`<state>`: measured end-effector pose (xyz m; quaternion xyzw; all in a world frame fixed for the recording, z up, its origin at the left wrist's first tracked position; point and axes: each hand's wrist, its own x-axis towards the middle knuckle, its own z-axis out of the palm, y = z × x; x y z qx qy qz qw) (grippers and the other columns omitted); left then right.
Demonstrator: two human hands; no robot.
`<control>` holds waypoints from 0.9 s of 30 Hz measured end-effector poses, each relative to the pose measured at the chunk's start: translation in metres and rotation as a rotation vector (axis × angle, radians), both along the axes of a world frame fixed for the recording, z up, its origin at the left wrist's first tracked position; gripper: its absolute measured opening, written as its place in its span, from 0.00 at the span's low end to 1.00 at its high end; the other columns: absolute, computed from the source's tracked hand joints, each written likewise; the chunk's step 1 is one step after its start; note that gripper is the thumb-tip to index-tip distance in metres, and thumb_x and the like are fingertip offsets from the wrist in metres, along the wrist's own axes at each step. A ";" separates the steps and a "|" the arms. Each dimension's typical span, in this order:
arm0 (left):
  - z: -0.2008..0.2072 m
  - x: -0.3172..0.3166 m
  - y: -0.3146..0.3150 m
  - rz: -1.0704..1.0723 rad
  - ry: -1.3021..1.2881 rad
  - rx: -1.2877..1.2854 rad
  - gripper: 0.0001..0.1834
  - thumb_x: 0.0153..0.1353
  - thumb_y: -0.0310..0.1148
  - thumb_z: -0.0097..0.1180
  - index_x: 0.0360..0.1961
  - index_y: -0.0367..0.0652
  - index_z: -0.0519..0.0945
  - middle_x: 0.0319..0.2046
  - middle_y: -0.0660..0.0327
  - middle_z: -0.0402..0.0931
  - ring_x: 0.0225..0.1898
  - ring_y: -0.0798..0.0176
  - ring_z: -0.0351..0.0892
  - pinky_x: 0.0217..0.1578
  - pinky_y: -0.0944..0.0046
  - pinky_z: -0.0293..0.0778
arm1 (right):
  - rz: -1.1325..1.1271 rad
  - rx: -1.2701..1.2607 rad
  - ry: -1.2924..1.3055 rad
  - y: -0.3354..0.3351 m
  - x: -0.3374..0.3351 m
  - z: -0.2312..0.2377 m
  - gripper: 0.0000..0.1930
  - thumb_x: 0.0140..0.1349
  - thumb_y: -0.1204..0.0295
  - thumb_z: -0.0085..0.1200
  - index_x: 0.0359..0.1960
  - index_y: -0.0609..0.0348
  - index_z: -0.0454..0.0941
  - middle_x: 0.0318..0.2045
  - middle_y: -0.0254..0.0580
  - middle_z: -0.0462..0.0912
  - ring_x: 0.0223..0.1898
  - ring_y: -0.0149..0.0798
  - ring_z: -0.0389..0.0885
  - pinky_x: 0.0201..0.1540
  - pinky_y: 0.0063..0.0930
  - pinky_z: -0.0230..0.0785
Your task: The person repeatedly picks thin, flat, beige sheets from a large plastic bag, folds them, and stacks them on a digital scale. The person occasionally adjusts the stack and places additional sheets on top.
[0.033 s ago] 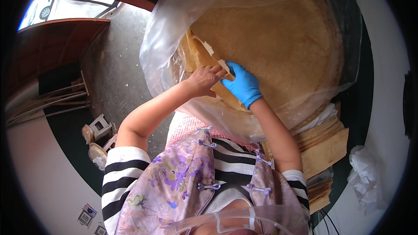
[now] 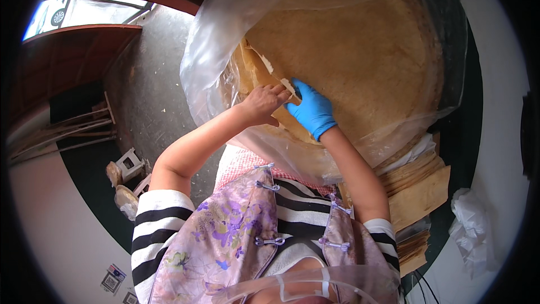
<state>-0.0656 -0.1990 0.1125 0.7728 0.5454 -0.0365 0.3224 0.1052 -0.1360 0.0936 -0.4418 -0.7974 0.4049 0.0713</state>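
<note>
A wide round stack of thin brown flatbread sheets (image 2: 360, 50) lies inside a large clear plastic bag (image 2: 201, 50), whose mouth is spread around it. On the stack's left side a sheet is folded back, and its torn edge (image 2: 263, 63) shows pale patches. My bare left hand (image 2: 264, 104) is closed on this folded part, fingers over the edge and thumb lower down. Touching its fingertips, my right hand (image 2: 313, 111) in a blue glove pinches the same edge. The glove's fingertips are partly hidden behind the fold.
Folded brown sheets (image 2: 419, 186) are piled at the right below the bag. A white plastic bag (image 2: 471, 228) sits further right. A small white stool (image 2: 130, 163) stands on the grey floor (image 2: 152, 79) at left, near a wooden rack (image 2: 73, 129). A dark red panel (image 2: 73, 59) is at far left.
My gloved right hand has shifted very slightly to the left, and the torn edge with it. My left hand stays in place.
</note>
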 end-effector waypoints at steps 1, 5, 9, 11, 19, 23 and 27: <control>-0.001 0.000 0.002 0.004 0.018 -0.050 0.48 0.36 0.46 0.72 0.60 0.44 0.63 0.53 0.56 0.68 0.50 0.51 0.71 0.49 0.56 0.67 | 0.012 0.015 -0.033 -0.006 -0.003 -0.001 0.29 0.49 0.55 0.62 0.52 0.54 0.73 0.39 0.49 0.82 0.40 0.53 0.80 0.43 0.41 0.73; -0.002 0.002 0.001 -0.033 0.146 -0.234 0.57 0.30 0.47 0.75 0.64 0.47 0.60 0.57 0.56 0.65 0.52 0.53 0.71 0.48 0.57 0.68 | -0.007 -0.028 -0.154 0.007 -0.001 -0.007 0.22 0.50 0.56 0.59 0.43 0.55 0.77 0.35 0.49 0.82 0.38 0.55 0.79 0.40 0.44 0.72; -0.007 0.004 0.003 -0.070 0.200 -0.338 0.59 0.28 0.48 0.75 0.65 0.48 0.58 0.59 0.55 0.61 0.53 0.54 0.71 0.47 0.56 0.68 | -0.238 -0.610 0.176 0.087 0.044 -0.011 0.12 0.50 0.65 0.60 0.30 0.60 0.78 0.25 0.40 0.80 0.26 0.32 0.76 0.32 0.29 0.71; -0.008 0.005 0.006 -0.069 0.204 -0.390 0.60 0.29 0.47 0.75 0.66 0.48 0.57 0.60 0.54 0.60 0.53 0.53 0.71 0.47 0.56 0.68 | -0.287 -0.483 0.146 0.130 0.081 -0.011 0.09 0.52 0.68 0.60 0.29 0.62 0.79 0.24 0.35 0.80 0.27 0.28 0.76 0.30 0.25 0.70; -0.003 0.005 0.089 0.035 -0.262 -0.193 0.53 0.48 0.45 0.67 0.70 0.45 0.47 0.61 0.44 0.62 0.61 0.45 0.62 0.61 0.53 0.57 | -0.583 -0.672 0.398 0.193 0.206 -0.021 0.18 0.56 0.69 0.57 0.46 0.68 0.76 0.41 0.44 0.80 0.39 0.37 0.79 0.43 0.28 0.72; 0.012 -0.014 0.207 0.629 -0.569 0.502 0.28 0.56 0.34 0.55 0.58 0.39 0.66 0.43 0.49 0.75 0.48 0.55 0.74 0.49 0.59 0.69 | -0.708 -0.713 0.350 0.177 0.223 -0.041 0.20 0.56 0.69 0.57 0.48 0.69 0.75 0.43 0.45 0.80 0.41 0.38 0.79 0.44 0.29 0.72; 0.007 -0.039 0.279 0.993 -1.109 0.408 0.27 0.56 0.27 0.55 0.59 0.40 0.67 0.45 0.54 0.76 0.43 0.61 0.76 0.42 0.65 0.74 | -0.808 -0.672 0.367 0.155 0.238 -0.046 0.21 0.55 0.68 0.58 0.48 0.69 0.75 0.43 0.45 0.80 0.40 0.38 0.79 0.44 0.29 0.72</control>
